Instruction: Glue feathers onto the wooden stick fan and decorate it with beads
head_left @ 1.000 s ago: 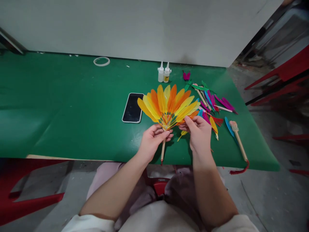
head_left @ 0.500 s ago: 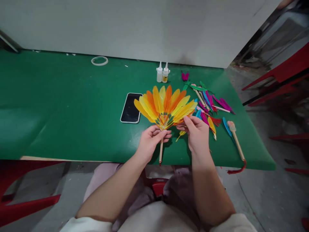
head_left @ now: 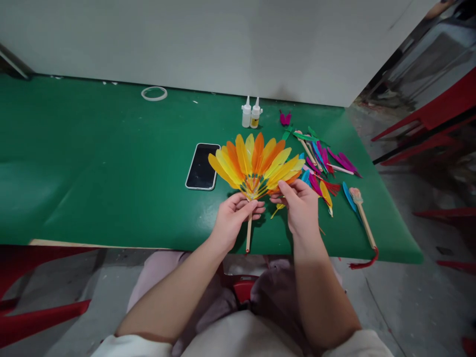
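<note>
1. Centrally, the left hand (head_left: 233, 216) is holding the feather fan (head_left: 256, 161) where its quills are meeting the wooden handle (head_left: 249, 235), the thumb pressing in front and the other digits curling behind.
2. The right hand (head_left: 302, 204) is narrowing into a pinch at the fan's lower right edge, beside an orange feather; exactly which quills it is gripping, I cannot tell.
3. The fan itself is sitting over the near part of the green table (head_left: 111, 173), its yellow and orange feathers spreading away from the person, its handle pointing back; whether it is touching the surface is not showing clearly.
4. A phone (head_left: 201, 168) is lying screen-up just left of the fan, whose outermost feathers are overlapping its right side.
5. Two small bottles (head_left: 246, 118) are standing upright side by side beyond the fan, near the pale wall (head_left: 167, 44).
6. Loose feathers (head_left: 326, 157) in magenta, blue, green and yellow are lying among wooden sticks (head_left: 307, 148) to the right.
7. Nearer the right corner, another stick (head_left: 366, 223) is lying beside a blue feather (head_left: 348, 196), its red tassel (head_left: 366, 265) trailing at the table's edge.
</note>
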{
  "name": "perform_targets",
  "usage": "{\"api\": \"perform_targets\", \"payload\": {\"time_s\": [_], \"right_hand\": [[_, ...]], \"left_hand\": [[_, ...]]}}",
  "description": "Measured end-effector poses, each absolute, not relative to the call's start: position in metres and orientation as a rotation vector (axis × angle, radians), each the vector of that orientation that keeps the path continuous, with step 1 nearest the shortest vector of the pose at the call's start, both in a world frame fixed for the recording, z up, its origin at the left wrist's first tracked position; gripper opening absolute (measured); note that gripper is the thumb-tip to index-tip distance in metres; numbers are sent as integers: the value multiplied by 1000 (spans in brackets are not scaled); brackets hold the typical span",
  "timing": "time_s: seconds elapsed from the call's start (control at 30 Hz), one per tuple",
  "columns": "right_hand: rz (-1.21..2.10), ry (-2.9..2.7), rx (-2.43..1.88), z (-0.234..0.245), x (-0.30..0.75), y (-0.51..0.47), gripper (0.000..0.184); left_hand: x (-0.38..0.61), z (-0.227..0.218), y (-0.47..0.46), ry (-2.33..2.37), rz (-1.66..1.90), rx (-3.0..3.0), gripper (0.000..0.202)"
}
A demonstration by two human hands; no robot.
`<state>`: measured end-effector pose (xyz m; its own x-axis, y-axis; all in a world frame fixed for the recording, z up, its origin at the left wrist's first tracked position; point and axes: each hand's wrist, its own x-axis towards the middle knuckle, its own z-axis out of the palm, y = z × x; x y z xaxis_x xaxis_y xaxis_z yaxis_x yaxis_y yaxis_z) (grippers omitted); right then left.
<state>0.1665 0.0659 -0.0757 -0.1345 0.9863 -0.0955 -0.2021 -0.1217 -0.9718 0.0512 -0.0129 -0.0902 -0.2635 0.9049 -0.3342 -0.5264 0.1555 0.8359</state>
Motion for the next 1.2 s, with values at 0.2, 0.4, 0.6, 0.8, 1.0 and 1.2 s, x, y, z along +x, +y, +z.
{"api": "perform_targets", "payload": {"time_s": [0.2,0.4,0.6,0.8,1.0,1.2], "right_hand": [[1488,-1087,-1076,-77,166,66,23],[1475,-1112,-1075,-78,168,67,24],[1451,-1126,-1085,-80,168,67,23],[1457,-1128,-1106,-80,168,67,23],[1450,-1115,-1101,-79,168,67,23],[1456,-1112,-1093,-78,166,66,22]], "left_hand": [[52,-91,-13,1152,1460,455,23],[52,-90,-14,1141,1463,461,22],[53,-92,-13,1144,1467,463,22],[53,-91,-14,1159,1465,469,21],[54,-90,-14,1168,1459,476,21],[53,-91,-14,1189,1465,484,19]]}}
